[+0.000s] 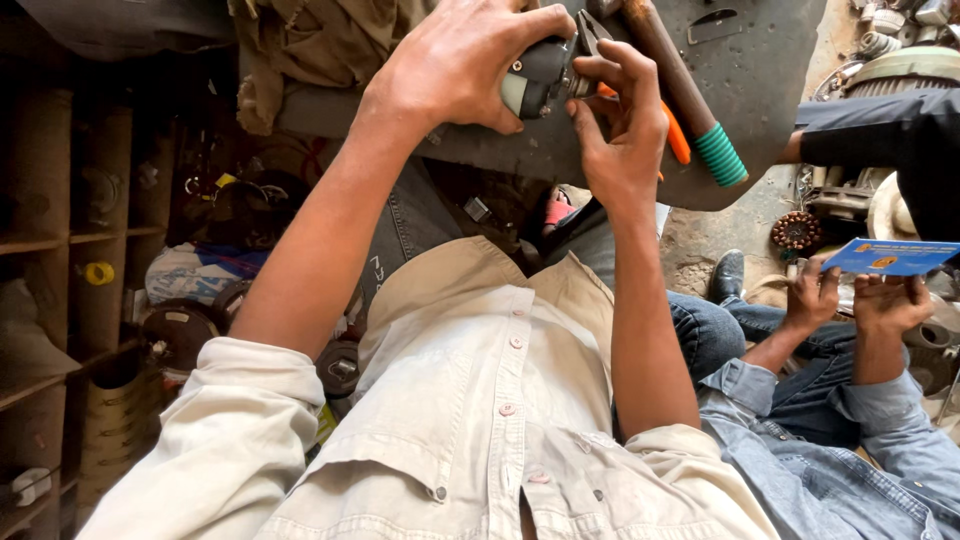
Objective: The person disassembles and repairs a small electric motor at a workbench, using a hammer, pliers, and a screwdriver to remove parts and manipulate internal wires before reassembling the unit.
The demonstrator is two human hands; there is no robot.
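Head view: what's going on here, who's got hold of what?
The wearer's left hand grips a small dark part with a pale green end. The right hand works at its tip, with orange-handled pliers beside it. A tool with a green ribbed grip lies on the dark sheet. Beside them, another person's hands hold a blue card.

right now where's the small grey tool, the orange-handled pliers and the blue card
small grey tool [535,78]: head view, on its grey-green body under the left hand.
orange-handled pliers [680,140]: head view, on an orange handle.
blue card [892,256]: head view, on its face, held by another person.
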